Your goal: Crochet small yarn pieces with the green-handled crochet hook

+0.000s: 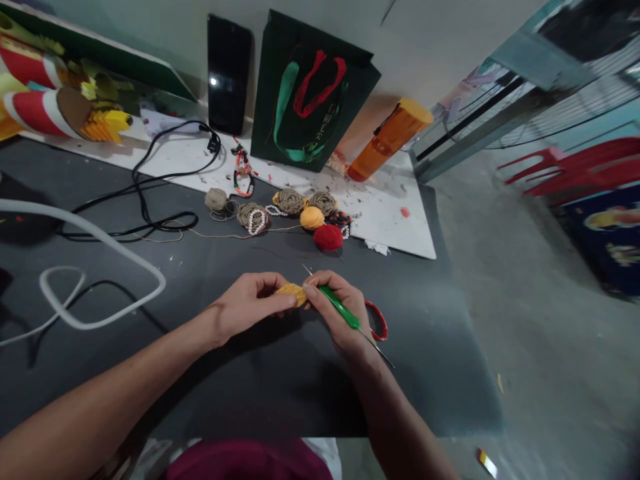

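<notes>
Head view: the left hand (245, 308) pinches a flat yellow yarn piece (290, 291), seemingly begun but unfinished, while the right hand (342, 333) grasps a green-handled metal hook (340, 307).

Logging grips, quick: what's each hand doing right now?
Left hand: closed, pinching the small yellow piece.
Right hand: closed, holding the green-handled tool.

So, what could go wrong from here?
The hook in the right hand has its tip exposed near the left hand, so a slip might prick it. The beige strand reaches the black cable and could snag. The red ball sits unheld and might roll.
</notes>
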Motion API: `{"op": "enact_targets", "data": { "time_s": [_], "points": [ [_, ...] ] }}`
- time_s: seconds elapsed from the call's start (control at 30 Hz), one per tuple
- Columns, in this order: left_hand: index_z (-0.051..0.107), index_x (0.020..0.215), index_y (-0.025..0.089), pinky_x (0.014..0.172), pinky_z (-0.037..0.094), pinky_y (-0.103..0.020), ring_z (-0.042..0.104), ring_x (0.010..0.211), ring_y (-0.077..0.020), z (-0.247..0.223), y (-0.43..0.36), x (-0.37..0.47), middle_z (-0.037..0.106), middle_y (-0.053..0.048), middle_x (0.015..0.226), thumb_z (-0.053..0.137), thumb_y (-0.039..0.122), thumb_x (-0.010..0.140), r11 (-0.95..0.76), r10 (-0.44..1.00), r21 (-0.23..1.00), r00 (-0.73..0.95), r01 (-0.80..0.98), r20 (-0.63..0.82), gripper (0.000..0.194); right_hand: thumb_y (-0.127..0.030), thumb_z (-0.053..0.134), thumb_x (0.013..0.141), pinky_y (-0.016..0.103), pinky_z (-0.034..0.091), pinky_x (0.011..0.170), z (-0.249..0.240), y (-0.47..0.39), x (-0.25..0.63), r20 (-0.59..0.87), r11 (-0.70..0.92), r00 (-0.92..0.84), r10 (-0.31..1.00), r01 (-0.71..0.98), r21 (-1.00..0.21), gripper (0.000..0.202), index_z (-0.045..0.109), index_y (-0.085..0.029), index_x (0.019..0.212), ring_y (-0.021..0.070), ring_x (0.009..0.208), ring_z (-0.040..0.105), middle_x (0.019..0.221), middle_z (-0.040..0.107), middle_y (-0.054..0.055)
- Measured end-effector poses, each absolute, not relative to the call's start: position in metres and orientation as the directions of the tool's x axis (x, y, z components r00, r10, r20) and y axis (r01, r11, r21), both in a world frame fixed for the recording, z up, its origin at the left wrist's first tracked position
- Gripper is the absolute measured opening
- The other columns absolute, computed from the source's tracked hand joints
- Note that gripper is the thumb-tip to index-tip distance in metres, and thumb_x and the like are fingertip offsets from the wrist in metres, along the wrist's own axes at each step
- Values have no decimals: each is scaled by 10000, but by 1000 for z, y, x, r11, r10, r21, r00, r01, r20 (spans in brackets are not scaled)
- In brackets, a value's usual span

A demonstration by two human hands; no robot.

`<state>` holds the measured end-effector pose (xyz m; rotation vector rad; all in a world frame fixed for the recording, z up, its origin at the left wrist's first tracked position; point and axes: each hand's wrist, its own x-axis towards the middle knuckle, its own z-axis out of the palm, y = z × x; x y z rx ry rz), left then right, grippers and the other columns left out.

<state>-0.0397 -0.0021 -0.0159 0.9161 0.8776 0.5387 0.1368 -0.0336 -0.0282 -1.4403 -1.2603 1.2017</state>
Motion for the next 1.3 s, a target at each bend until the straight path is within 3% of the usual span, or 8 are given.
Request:
{"op": "enact_targets", "data": {
  "time_s": [0.3, 0.43, 0.53, 0.8, 0.9, 1.07, 1.2, 1.3],
  "points": [
    [627, 699, 160, 631, 360, -260, 483, 641, -111, -21, -4, -40, 583, 18, 665, 752, 419, 680, 485, 772, 874, 485, -34, -410, 289, -458, 708, 799, 248, 457, 559, -25, -34, 137, -98, -97, 0, 995, 185, -978, 272, 641, -196, 763, 123, 572, 560, 653, 634, 1],
    [651, 687, 159, 618, 355, -267, 483, 641, -121, -19, -3, -41, 590, 6, 658, 732, 478, 710, 480, 726, 876, 538, 49, -427, 330, -444, 698, 808, 248, 442, 550, -20, -34, 137, -100, -101, 15, 995, 229, -968, 264, 625, -200, 736, 120, 574, 537, 647, 620, 0],
    [675, 707, 159, 678, 394, -279, 515, 688, -132, -19, -3, -41, 633, -15, 708, 681, 513, 764, 455, 736, 890, 564, -2, -375, 359, -447, 711, 798, 246, 437, 547, -17, -34, 138, -123, -116, -15, 992, 240, -964, 271, 616, -201, 731, 121, 573, 534, 627, 612, -4],
    [673, 747, 157, 673, 399, -273, 519, 681, -126, -23, -3, -41, 638, -8, 720, 746, 410, 712, 477, 750, 879, 536, -29, -389, 266, -459, 688, 821, 247, 432, 550, -23, -34, 138, -113, -110, 3, 994, 239, -965, 283, 610, -199, 738, 119, 558, 526, 609, 597, -14],
    [675, 730, 155, 653, 380, -267, 497, 663, -122, -23, -3, -41, 615, 1, 690, 753, 417, 698, 480, 755, 877, 523, -30, -395, 275, -433, 662, 854, 260, 440, 577, -26, -35, 138, -17, -29, 56, 998, 221, -975, 224, 651, -211, 826, 125, 595, 541, 696, 610, -7],
    [658, 679, 158, 648, 364, -270, 463, 647, -120, -21, -2, -41, 578, 10, 655, 725, 476, 704, 475, 785, 880, 467, -30, -408, 326, -361, 432, 985, 333, 463, 657, -27, -42, 139, 338, 298, 75, 938, 322, -899, 312, 711, -241, 911, 176, 697, 571, 752, 604, 32],
    [634, 652, 164, 639, 353, -271, 451, 636, -120, -20, -1, -41, 551, 19, 634, 698, 460, 715, 469, 793, 883, 448, -18, -413, 309, -225, 539, 915, 321, 470, 625, -26, -47, 135, 432, 415, -27, 901, 338, -845, 119, 651, -257, 941, 167, 659, 594, 739, 639, 12],
    [643, 666, 163, 647, 359, -268, 461, 640, -118, -19, -1, -41, 561, 18, 649, 692, 430, 724, 475, 798, 878, 447, -54, -404, 278, -149, 570, 859, 312, 478, 610, -25, -48, 133, 431, 426, -54, 901, 305, -852, 127, 594, -259, 917, 163, 649, 615, 735, 651, 2]
  ]
}}
